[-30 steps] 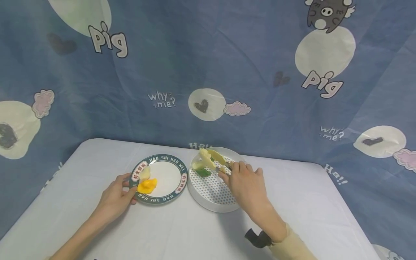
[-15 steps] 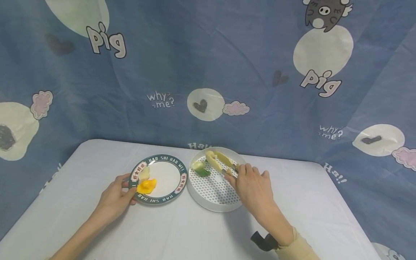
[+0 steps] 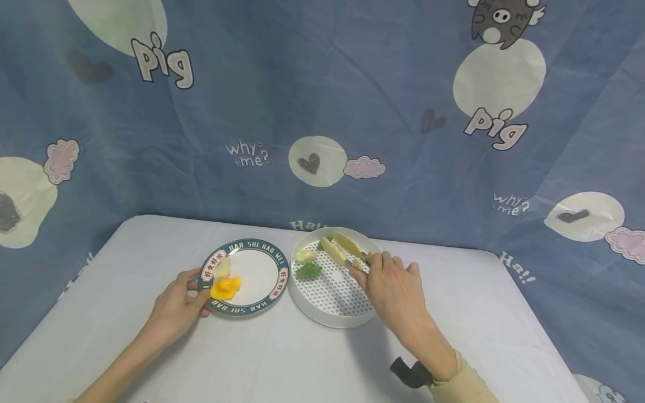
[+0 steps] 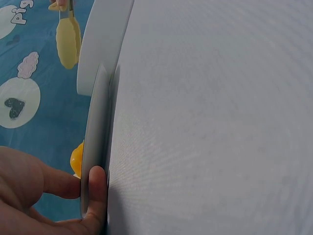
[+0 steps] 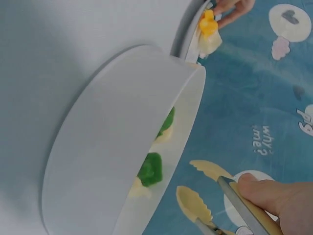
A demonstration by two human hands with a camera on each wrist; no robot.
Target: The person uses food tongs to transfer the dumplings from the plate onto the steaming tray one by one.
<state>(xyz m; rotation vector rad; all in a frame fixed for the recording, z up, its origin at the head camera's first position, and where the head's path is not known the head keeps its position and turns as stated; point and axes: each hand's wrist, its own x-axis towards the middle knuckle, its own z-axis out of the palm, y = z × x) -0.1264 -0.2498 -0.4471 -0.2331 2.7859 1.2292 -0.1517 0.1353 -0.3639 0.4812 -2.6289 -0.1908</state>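
Observation:
My left hand pinches the left rim of a green-bordered plate, also seen edge-on in the left wrist view. On the plate, close to my thumb, lie a yellow piece and a pale piece. My right hand grips food tongs with pale yellow scalloped tips. Those tips stand apart with nothing visible between them, above the rim of a white round basket with a perforated floor. Inside it lie a green piece and another green piece, each beside something pale.
The plate and basket stand side by side on a white-covered table. A blue patterned cloth hangs close behind the table's back edge. A black band circles my right wrist.
The tongs have drawn back to the right, away from the pieces at the basket's left, and their tips have spread. The nearer green piece has shifted slightly. My left hand keeps its hold.

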